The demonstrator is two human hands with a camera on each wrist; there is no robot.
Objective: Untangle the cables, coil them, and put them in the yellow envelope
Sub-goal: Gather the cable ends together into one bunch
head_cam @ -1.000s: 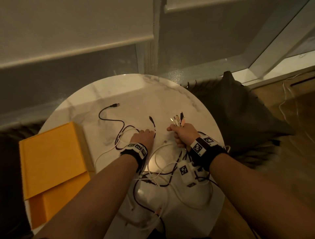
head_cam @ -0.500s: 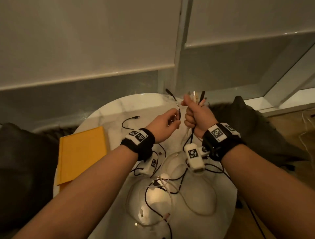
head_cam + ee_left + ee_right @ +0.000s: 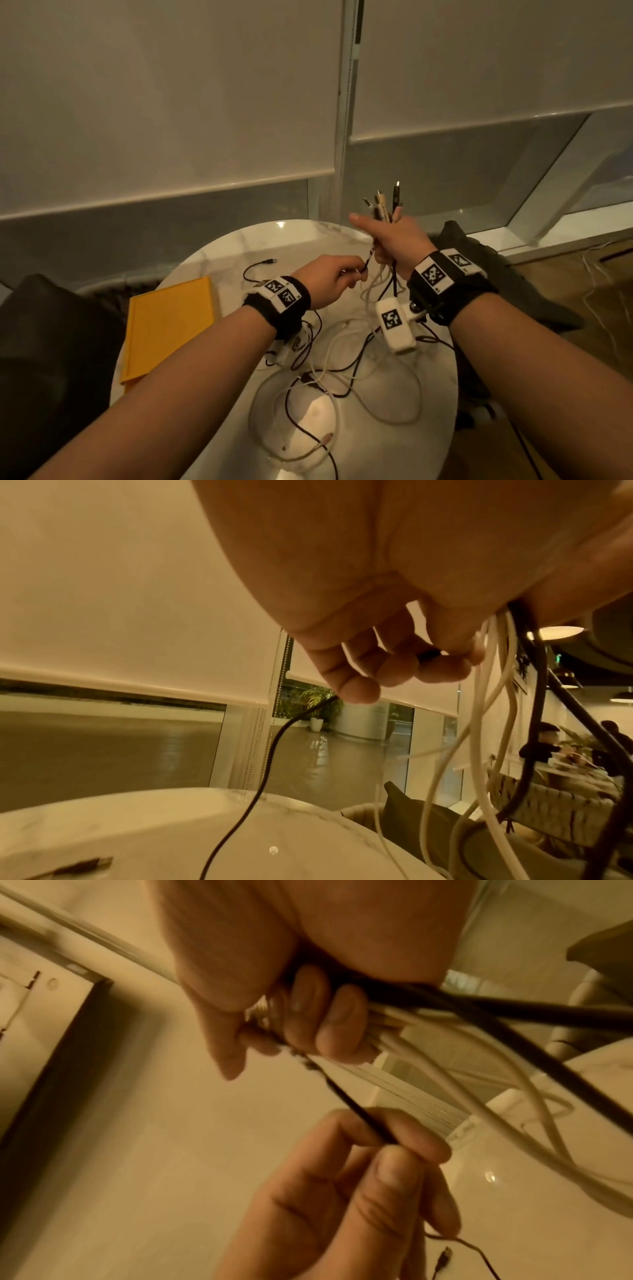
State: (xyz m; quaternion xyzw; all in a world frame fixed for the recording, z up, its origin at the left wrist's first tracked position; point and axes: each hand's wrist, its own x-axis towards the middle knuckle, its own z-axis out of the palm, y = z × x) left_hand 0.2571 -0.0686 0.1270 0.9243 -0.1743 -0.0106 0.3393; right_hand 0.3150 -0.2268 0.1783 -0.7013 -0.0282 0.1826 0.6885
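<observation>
My right hand (image 3: 394,240) is raised above the round marble table (image 3: 239,246) and grips a bundle of black and white cables (image 3: 385,209), their plug ends sticking up from the fist. The same hand (image 3: 301,1020) is wrapped round the cables in the right wrist view. My left hand (image 3: 329,277) pinches a thin black cable (image 3: 352,1110) just below that fist, the pinch (image 3: 428,656) seen close in the left wrist view. The rest of the cables (image 3: 342,377) hang down into a loose tangle on the table. The yellow envelope (image 3: 168,322) lies flat at the table's left.
One black plug end (image 3: 270,262) lies alone on the table beyond the envelope. Dark cushioned seats stand left (image 3: 51,342) and right (image 3: 507,284) of the table. Window blinds (image 3: 171,102) hang behind it. Thin wires trail on the wood floor (image 3: 603,274) at far right.
Both hands have risen from the tabletop. The right hand lifted the cable bundle higher, and the left hand, first resting on the table, now pinches a black cable under it.
</observation>
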